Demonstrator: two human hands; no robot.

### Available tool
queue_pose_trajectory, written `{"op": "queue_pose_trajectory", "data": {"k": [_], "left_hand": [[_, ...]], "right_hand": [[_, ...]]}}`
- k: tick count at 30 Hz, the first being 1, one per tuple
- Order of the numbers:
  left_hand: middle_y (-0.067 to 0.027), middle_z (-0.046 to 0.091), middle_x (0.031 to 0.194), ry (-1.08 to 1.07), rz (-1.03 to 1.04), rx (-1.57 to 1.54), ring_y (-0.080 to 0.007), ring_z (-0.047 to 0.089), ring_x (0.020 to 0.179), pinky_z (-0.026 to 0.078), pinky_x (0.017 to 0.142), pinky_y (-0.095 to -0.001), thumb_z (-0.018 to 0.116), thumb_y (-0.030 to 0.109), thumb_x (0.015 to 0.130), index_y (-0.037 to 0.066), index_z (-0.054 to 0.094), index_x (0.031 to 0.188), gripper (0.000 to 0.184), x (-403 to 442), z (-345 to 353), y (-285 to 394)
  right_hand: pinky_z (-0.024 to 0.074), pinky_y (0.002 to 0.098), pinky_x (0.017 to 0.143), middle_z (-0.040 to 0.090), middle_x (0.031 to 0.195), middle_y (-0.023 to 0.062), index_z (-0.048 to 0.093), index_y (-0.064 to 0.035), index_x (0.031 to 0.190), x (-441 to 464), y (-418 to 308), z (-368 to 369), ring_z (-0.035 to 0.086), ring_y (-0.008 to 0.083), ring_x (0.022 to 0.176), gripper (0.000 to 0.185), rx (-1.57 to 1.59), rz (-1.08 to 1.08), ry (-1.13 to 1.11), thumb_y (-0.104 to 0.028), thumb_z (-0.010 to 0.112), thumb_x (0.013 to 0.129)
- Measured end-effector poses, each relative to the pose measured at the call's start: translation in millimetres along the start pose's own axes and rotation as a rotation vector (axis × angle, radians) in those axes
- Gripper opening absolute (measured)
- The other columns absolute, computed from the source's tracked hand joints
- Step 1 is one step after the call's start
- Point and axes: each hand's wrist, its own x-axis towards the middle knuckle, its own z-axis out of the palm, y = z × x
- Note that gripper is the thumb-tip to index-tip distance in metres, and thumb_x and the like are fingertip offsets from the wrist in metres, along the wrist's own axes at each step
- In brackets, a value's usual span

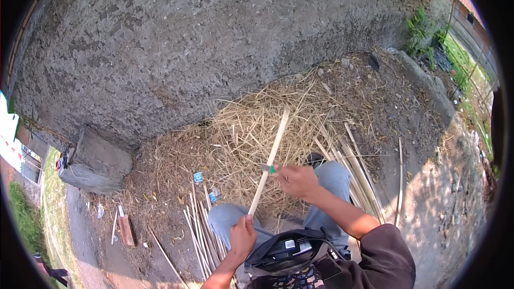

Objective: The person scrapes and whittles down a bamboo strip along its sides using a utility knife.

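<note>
My left hand point(243, 235) is closed around the lower end of a long, pale bamboo strip point(277, 142). The strip slants up and away from my lap, its far end above a pile of shavings. In my right hand point(297, 182) is a knife point(267, 168); a bit of green shows at its handle. The short blade lies across the strip near its middle, and my fingers hide most of the handle. Several split bamboo strips point(356, 168) lie by my right knee, and more strips point(201, 230) lie by my left knee.
Thin shavings point(241, 128) cover the ground up to a rough grey wall point(214, 37). A concrete block point(99, 160) stands at the left, with a reddish-brown piece point(126, 230) nearer me. Blue-and-white litter point(198, 177) lies near my left knee. A black bag point(289, 249) rests at my waist.
</note>
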Motion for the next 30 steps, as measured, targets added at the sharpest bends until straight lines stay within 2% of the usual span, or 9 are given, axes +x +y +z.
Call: {"op": "queue_pose_trajectory", "data": {"k": [1,5,10,14,18,21,24,25,30], "left_hand": [[-0.0228,0.059,0.059,-0.018,-0.014,0.017,-0.0465,0.060,0.056,0.044,0.050,-0.0542,0.052,0.020,0.100,0.002,0.059,0.087,0.023,-1.1,0.4,1.1],[-0.0222,0.059,0.058,0.012,-0.027,0.040,-0.0460,0.060,0.056,0.044,0.049,-0.0533,0.052,0.020,0.100,0.002,0.060,0.087,0.023,1.5,4.3,1.4],[-0.0222,0.059,0.059,0.008,-0.053,-0.017,-0.0452,0.061,0.056,0.045,0.049,-0.0519,0.051,0.020,0.100,0.002,0.060,0.087,0.024,9.2,-7.3,18.4],[-0.0201,0.056,0.057,0.052,-0.031,-0.017,-0.0411,0.059,0.052,0.043,0.049,-0.0462,0.048,0.020,0.102,0.001,0.059,0.084,0.028,12.7,-1.8,10.2],[-0.0197,0.055,0.056,0.063,-0.037,-0.006,-0.0411,0.059,0.052,0.042,0.049,-0.0459,0.048,0.020,0.102,0.001,0.059,0.084,0.029,9.8,-5.0,13.2],[-0.0216,0.059,0.059,0.026,-0.039,-0.017,-0.0426,0.062,0.056,0.046,0.050,-0.0489,0.050,0.020,0.101,0.001,0.060,0.087,0.026,6.0,-7.0,16.1],[-0.0218,0.059,0.058,0.013,-0.086,-0.005,-0.0421,0.062,0.055,0.045,0.050,-0.0485,0.050,0.019,0.101,0.001,0.060,0.086,0.026,13.7,-5.3,20.3],[-0.0216,0.059,0.058,0.027,-0.072,-0.027,-0.0418,0.062,0.054,0.045,0.050,-0.0480,0.049,0.018,0.102,0.000,0.060,0.085,0.026,11.4,-6.6,18.3],[-0.0210,0.059,0.059,-0.025,-0.093,-0.053,-0.0413,0.062,0.055,0.045,0.050,-0.0465,0.049,0.018,0.102,0.000,0.059,0.085,0.026,-2.0,-12.0,22.9]], "right_hand": [[0.0454,0.0360,0.039,0.065,0.068,0.0065,0.073,-0.0150,0.101,15.5,18.7,0.0,0.061,0.0255,0.047,0.020,0.023,0.078,0.131,-0.028,0.071,0.087],[0.0451,0.0370,0.038,0.064,0.067,0.0052,0.074,-0.0162,0.100,6.8,-11.5,-9.2,0.061,0.0263,0.048,0.019,0.017,-0.040,0.062,-0.028,0.073,0.085],[0.0425,0.0373,0.036,0.060,0.063,0.0024,0.074,-0.0164,0.097,18.6,7.4,-5.4,0.058,0.0249,0.044,0.016,0.001,-0.043,0.067,-0.026,0.073,0.084],[0.0422,0.0368,0.036,0.060,0.063,0.0014,0.074,-0.0169,0.097,21.4,-7.8,1.0,0.057,0.0240,0.043,0.018,0.040,-0.014,0.215,-0.031,0.071,0.086],[0.0450,0.0334,0.039,0.065,0.068,0.0042,0.075,-0.0142,0.096,13.6,-19.8,-9.9,0.060,0.0217,0.047,0.019,-0.051,-0.176,-0.017,-0.028,0.075,0.083],[0.0438,0.0379,0.038,0.061,0.065,0.0042,0.074,-0.0172,0.101,26.8,6.4,0.3,0.060,0.0257,0.046,0.020,0.060,0.023,0.140,-0.031,0.070,0.087],[0.0438,0.0379,0.039,0.063,0.067,0.0031,0.074,-0.0176,0.101,23.2,-6.7,3.5,0.060,0.0264,0.046,0.019,0.075,0.018,0.124,-0.029,0.070,0.086],[0.0439,0.0375,0.039,0.065,0.068,0.0038,0.074,-0.0170,0.101,14.5,-19.4,-4.5,0.060,0.0265,0.047,0.018,0.034,-0.074,-0.004,-0.028,0.070,0.087],[0.0445,0.0378,0.040,0.065,0.066,0.0054,0.074,-0.0163,0.096,32.7,14.7,-8.7,0.060,0.0265,0.047,0.015,0.010,0.090,0.174,-0.027,0.071,0.086]]}}
